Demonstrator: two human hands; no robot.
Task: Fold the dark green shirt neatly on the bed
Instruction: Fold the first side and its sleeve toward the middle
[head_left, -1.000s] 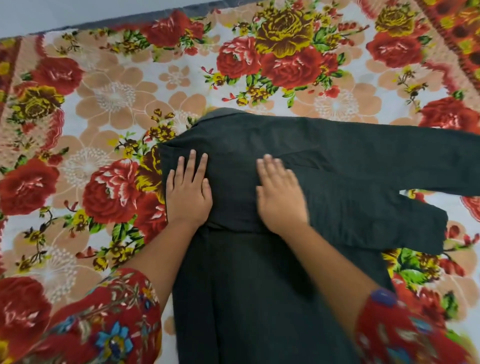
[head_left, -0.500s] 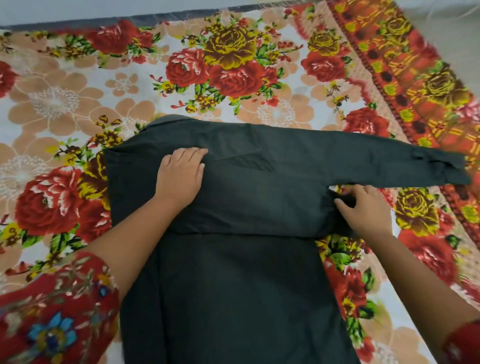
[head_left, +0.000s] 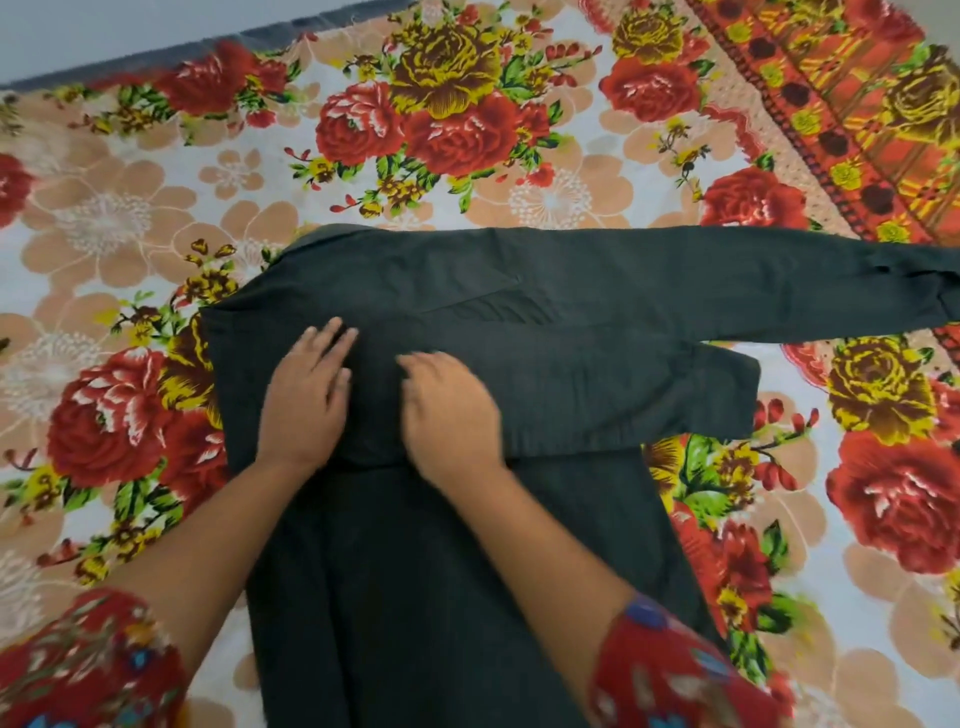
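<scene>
The dark green shirt lies flat on the bed, its body running toward me and its collar at the far left. One sleeve is folded across the chest to the right, and the other sleeve stretches out past the right edge. My left hand presses flat on the folded sleeve near the shoulder. Beside it my right hand rests on the same fold with its fingers slightly bent and blurred.
A floral bedsheet with red and yellow roses covers the bed. Its orange patterned border runs along the far right. The bed's far edge meets a pale wall at the top left.
My right hand has come back from the shirt's right side to the middle, next to my left hand. The left hand stays pressed on the shirt.
</scene>
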